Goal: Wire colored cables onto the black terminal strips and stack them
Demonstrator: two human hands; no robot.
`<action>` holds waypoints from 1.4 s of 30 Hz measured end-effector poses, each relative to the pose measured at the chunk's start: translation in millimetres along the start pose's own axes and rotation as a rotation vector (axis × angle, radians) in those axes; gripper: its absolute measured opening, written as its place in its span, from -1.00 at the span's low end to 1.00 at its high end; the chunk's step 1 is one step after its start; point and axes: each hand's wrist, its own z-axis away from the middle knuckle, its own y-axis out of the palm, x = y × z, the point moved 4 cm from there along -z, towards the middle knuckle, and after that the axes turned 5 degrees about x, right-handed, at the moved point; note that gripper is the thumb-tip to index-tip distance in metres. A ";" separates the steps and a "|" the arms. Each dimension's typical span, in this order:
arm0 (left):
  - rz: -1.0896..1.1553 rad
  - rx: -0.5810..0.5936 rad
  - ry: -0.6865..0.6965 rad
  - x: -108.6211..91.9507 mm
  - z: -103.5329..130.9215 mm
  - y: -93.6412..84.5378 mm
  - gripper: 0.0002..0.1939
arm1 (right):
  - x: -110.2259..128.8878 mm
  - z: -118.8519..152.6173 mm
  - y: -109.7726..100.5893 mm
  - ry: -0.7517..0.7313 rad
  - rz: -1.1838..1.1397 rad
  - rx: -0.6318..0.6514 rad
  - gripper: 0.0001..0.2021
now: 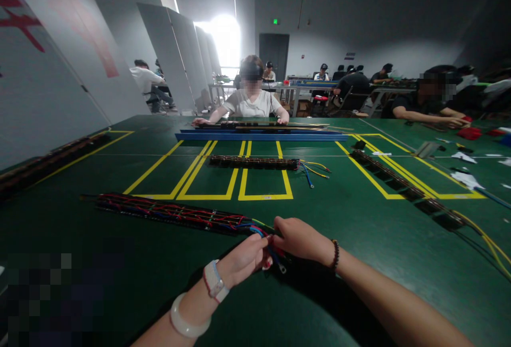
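A long, dark wired assembly (171,213) with red and blue wires along its top lies on the green table in front of me. From its right end comes a bundle of coloured cables (259,226), one ending in a ring terminal (283,269). My left hand (249,256) is closed on these cables from below, wearing a watch and a white bangle. Close against it, my right hand (301,238) pinches the same cables near the fingertips of the left. What lies exactly between the fingertips is partly hidden.
A similar assembly (255,163) with loose cables lies farther back, another (403,184) at the right, another (51,162) at the left. Yellow tape outlines (265,197) mark the table. A person (251,97) sits opposite behind blue rails (259,137); another person (431,102) works at far right.
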 end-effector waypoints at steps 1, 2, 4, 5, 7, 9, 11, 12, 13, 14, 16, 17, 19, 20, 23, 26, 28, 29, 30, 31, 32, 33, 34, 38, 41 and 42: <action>0.006 0.000 -0.007 -0.6 0.5 0.4 -0.88 | -0.5 -0.3 -0.3 0.002 -0.001 0.007 -0.79; 0.018 -0.002 -0.019 -0.9 0.9 0.6 -0.89 | -1.4 -0.7 -0.5 0.005 0.000 0.012 -0.79; 0.037 -0.004 -0.037 -1.8 1.6 1.1 -0.88 | -3.8 -2.2 -0.5 0.013 0.010 0.014 -0.80; 0.044 -0.003 -0.040 -2.3 1.9 1.4 -0.88 | -5.2 -3.1 -0.2 0.015 0.016 0.012 -0.80; 0.059 0.002 -0.045 -3.4 2.5 2.1 -0.88 | -8.1 -5.1 0.6 0.020 0.025 0.008 -0.81; 0.072 0.013 -0.051 -4.3 3.5 3.0 -0.89 | -10.5 -6.9 1.7 0.024 0.032 0.010 -0.81; 0.080 0.023 -0.050 -5.3 4.5 3.7 -0.91 | -12.1 -8.3 2.3 0.030 0.047 0.008 -0.81; 0.083 0.027 -0.047 -5.7 5.0 3.9 -0.91 | -12.6 -8.8 2.5 0.031 0.054 0.005 -0.81; 0.085 0.030 -0.046 -5.9 5.4 4.0 -0.91 | -13.0 -9.1 2.6 0.032 0.060 0.000 -0.81; 0.088 0.033 -0.046 -5.9 5.7 3.9 -0.90 | -13.2 -9.4 2.8 0.033 0.063 -0.003 -0.81; 0.092 0.032 -0.047 -5.3 5.8 3.1 -0.89 | -13.5 -9.8 3.3 0.033 0.066 -0.009 -0.81; 0.092 0.030 -0.046 -4.9 5.6 2.5 -0.90 | -13.7 -9.9 3.6 0.034 0.067 -0.010 -0.81; 0.088 0.031 -0.042 -4.1 4.9 1.5 -0.90 | -14.1 -9.9 4.3 0.037 0.070 -0.014 -0.81; 0.087 0.035 -0.040 -3.7 4.6 1.1 -0.89 | -14.2 -9.8 4.5 0.037 0.070 -0.016 -0.81; 0.097 0.053 -0.040 -2.7 3.6 0.6 -0.85 | -14.1 -9.4 4.3 0.036 0.066 -0.023 -0.81; 0.104 0.064 -0.033 -2.4 2.7 0.0 -0.82 | -14.0 -9.4 3.7 0.038 0.063 -0.017 -0.82; 0.105 0.072 -0.028 -2.2 2.2 -0.3 -0.81 | -13.9 -9.6 3.4 0.037 0.066 -0.018 -0.82; 0.105 0.076 -0.026 -2.2 2.1 -0.3 -0.81 | -13.8 -9.7 3.4 0.035 0.068 -0.020 -0.82; 0.106 0.080 -0.026 -2.3 2.2 -0.2 -0.81 | -13.6 -9.7 3.5 0.032 0.070 -0.023 -0.83; 0.106 0.081 -0.024 -2.5 2.4 0.0 -0.80 | -13.6 -9.7 3.6 0.031 0.072 -0.025 -0.83; 0.105 0.080 -0.022 -2.8 2.7 0.3 -0.79 | -13.5 -9.6 3.9 0.032 0.073 -0.024 -0.83; 0.104 0.076 -0.023 -3.2 3.2 0.6 -0.79 | -13.5 -9.5 4.2 0.032 0.074 -0.022 -0.83; 0.101 0.070 -0.024 -3.6 3.8 0.9 -0.79 | -13.4 -9.4 4.3 0.033 0.075 -0.021 -0.83; 0.089 0.047 -0.037 -5.2 5.8 2.4 -0.82 | -12.5 -9.4 4.0 0.031 0.080 -0.018 -0.83; 0.083 0.045 -0.041 -5.7 6.2 2.8 -0.82 | -12.0 -9.7 4.4 0.034 0.082 -0.007 -0.82; 0.082 0.045 -0.044 -5.6 6.2 2.7 -0.82 | -11.8 -9.8 4.7 0.033 0.082 -0.007 -0.82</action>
